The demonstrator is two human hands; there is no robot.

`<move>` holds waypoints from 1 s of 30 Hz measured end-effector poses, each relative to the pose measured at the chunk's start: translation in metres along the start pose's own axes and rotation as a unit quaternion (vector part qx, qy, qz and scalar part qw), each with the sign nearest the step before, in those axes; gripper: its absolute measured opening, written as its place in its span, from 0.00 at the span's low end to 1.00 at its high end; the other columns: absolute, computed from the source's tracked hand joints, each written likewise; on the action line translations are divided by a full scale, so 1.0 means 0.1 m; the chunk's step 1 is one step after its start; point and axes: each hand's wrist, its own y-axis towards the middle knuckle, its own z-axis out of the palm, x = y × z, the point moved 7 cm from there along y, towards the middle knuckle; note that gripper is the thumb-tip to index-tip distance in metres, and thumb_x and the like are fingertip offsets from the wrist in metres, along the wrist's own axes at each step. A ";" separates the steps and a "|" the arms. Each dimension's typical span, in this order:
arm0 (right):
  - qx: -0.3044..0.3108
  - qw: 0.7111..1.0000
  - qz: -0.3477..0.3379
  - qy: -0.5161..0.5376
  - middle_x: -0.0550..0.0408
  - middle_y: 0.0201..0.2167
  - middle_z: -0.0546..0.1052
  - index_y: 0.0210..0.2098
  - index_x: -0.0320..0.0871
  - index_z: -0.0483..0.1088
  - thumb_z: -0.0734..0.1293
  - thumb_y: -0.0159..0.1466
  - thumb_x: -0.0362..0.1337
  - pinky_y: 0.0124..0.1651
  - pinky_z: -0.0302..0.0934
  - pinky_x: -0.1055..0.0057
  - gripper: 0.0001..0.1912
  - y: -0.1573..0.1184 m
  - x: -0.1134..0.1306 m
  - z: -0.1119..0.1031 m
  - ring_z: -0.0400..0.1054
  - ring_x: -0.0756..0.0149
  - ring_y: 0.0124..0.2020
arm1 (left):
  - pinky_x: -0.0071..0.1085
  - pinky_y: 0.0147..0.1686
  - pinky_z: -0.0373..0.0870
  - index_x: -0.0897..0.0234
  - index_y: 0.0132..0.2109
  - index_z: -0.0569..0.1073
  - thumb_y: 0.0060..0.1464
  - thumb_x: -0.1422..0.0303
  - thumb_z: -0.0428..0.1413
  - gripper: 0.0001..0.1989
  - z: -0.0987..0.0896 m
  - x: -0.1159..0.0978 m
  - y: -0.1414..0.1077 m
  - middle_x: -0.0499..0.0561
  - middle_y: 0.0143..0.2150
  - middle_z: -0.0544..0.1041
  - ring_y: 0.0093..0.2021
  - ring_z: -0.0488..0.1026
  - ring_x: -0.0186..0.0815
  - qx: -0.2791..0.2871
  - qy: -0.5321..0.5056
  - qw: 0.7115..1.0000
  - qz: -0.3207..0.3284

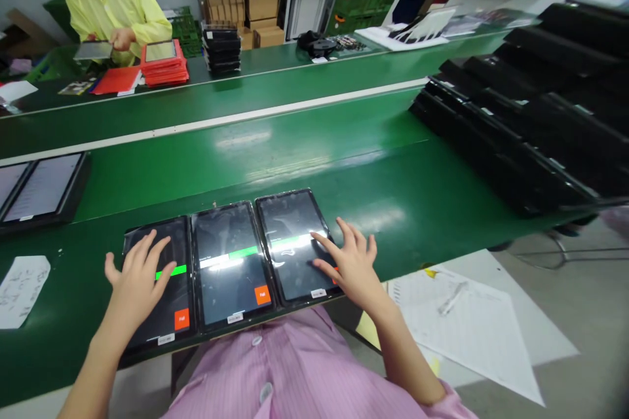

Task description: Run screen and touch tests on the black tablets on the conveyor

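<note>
Three black tablets lie side by side at the front edge of the green bench, screens lit with a green bar and an orange square. Over the left tablet (183,294) hovers or rests my left hand (135,281), fingers spread; I cannot tell whether they touch the glass. The middle tablet (216,294) has no hand on it. My right hand (351,262) is at the right edge of the right tablet (295,275), its fingers apart, with the index finger and thumb over the screen. Part of that tablet's orange square is hidden by this hand. Neither hand holds anything.
Stacks of black tablets (521,118) stand on the right. Two more tablets (44,186) lie at left near a handwritten paper (23,291). Printed sheets (462,321) lie low at right. Across the bench (196,144), a person in yellow (118,0) holds a tablet beside red sleeves (164,69).
</note>
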 end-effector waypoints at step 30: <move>-0.076 0.835 0.208 0.505 0.51 0.35 0.77 0.45 0.43 0.75 0.71 0.56 0.54 0.42 0.64 0.64 0.26 0.61 -0.69 0.70 0.70 0.61 0.37 | 0.57 0.64 0.55 0.60 0.60 0.69 0.60 0.58 0.49 0.24 0.26 -0.13 0.89 0.57 0.44 0.81 0.49 0.77 0.49 0.230 0.039 0.972 -0.017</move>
